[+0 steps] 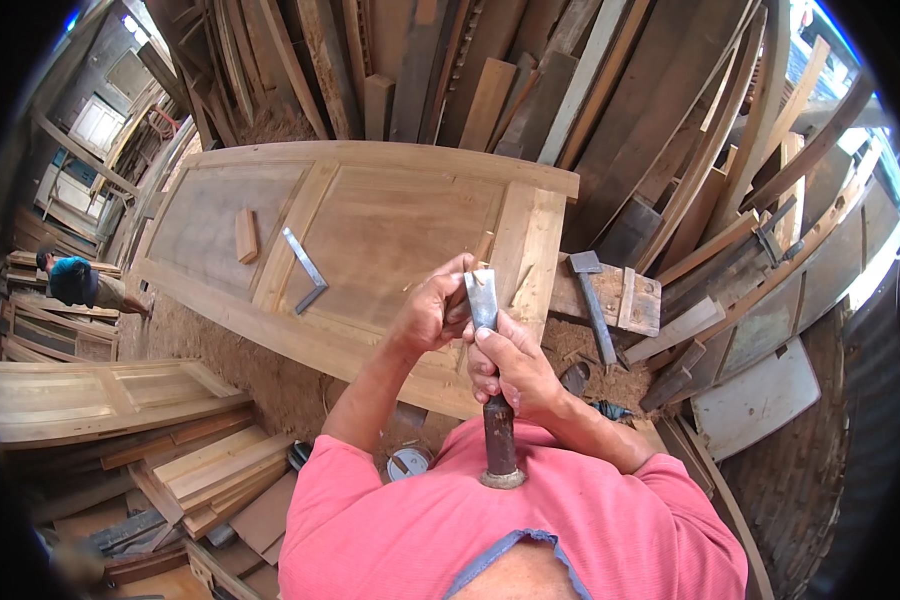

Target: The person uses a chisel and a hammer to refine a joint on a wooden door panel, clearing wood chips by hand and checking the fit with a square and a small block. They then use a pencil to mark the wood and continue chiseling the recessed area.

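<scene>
In front of my chest, a broad chisel [482, 298] points away from me, its dark wooden handle resting against my pink shirt. My right hand [518, 365] is wrapped round the chisel where blade and handle meet. Beside the blade's tip, the fingers of my left hand [438, 308] are closed on a small wooden piece [486, 245], whose end sticks out past the cutting edge. How far it touches the blade is hidden by my fingers. Beneath both hands lies a large panelled wooden door [400, 215]. On it rest a try square [306, 270] and a wooden block [246, 236].
Right of the door, a hammer [594, 305] leans over a low wooden board [638, 300]. Upright planks [490, 100] crowd the far side. Another panelled door [70, 395] and stacked timber [220, 475] lie at left. A person in a blue top [73, 281] stands far left.
</scene>
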A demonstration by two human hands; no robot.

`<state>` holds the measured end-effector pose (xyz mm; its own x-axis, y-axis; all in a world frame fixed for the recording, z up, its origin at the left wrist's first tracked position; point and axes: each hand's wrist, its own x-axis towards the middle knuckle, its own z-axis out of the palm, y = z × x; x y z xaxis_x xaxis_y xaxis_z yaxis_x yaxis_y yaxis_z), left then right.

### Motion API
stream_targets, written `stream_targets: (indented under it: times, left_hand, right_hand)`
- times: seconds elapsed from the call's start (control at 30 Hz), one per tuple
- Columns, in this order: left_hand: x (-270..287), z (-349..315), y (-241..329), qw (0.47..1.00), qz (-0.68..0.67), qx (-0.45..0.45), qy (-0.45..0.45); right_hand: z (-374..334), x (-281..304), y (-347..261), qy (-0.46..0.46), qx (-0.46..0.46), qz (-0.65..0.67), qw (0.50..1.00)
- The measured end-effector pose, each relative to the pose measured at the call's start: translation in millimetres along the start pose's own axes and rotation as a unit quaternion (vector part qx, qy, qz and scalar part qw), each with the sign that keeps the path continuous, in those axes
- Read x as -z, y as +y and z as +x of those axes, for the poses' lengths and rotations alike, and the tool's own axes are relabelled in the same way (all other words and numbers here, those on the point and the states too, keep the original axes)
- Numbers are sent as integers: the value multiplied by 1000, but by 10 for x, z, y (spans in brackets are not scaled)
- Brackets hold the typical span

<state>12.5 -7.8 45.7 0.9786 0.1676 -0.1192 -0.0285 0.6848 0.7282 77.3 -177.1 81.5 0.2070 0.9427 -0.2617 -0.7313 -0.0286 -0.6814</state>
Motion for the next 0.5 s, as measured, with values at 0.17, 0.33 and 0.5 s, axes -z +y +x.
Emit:
stream_targets:
  times: [0.17,0.33,0.5]
  left_hand:
    - [-215,23,-159,989,29,-47,136]
    - [-114,-48,-344,973,-129,-92,167]
    - [-88,-27,-244,984,-79,-114,115]
  right_hand:
    - [34,-9,8,7,15,5,1000]
    - [66,-41,-10,3,7,10,1000]
    - [47,-100,-75,7,11,-11,1000]
